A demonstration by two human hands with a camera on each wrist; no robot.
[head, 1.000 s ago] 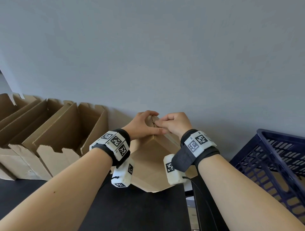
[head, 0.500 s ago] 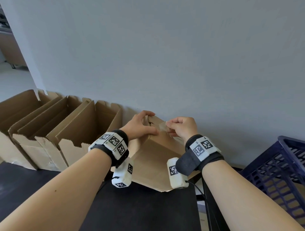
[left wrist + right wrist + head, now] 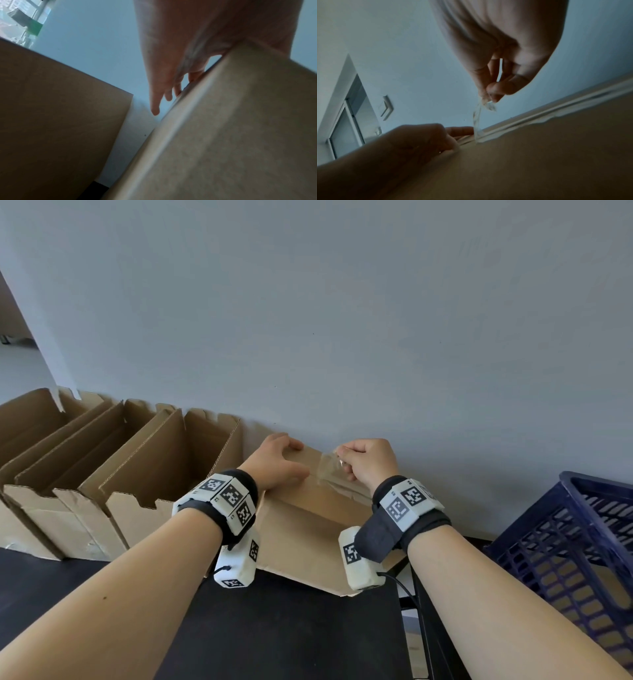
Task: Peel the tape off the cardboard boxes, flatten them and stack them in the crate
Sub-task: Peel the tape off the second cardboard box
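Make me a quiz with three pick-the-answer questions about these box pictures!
1. Where is the crate?
A. to the person's right
B. on top of the boxes
C. hanging on the wall

2. What colour is it?
A. red
B. dark blue
C. yellow

3. What is the right hand doing?
A. resting flat
B. pinching the tape
C. waving

Answers: 1 A, it stands at the picture's right edge. 2 B, its lattice walls are dark blue. 3 B, the fingers pinch a clear strip lifting off the cardboard box, which the left hand steadies.
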